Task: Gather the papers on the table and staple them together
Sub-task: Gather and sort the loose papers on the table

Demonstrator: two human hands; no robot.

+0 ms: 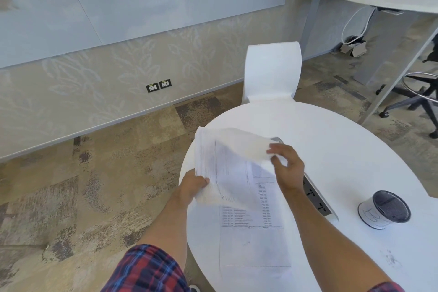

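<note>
A round white table [331, 149] stands on patchy carpet [71, 197] beside a white chair [272, 71]. Both hands lift blurred papers [227, 161], long axis running away from the person: left hand [193, 188] grips the near-left edge, right hand [288, 168] pinches the far corner. Another printed sheet [254, 239] lies flat beneath.

White table [331, 149]; plaid sleeve [151, 270] (red, blue).

Print on papers [239, 173] unreadable.
</note>
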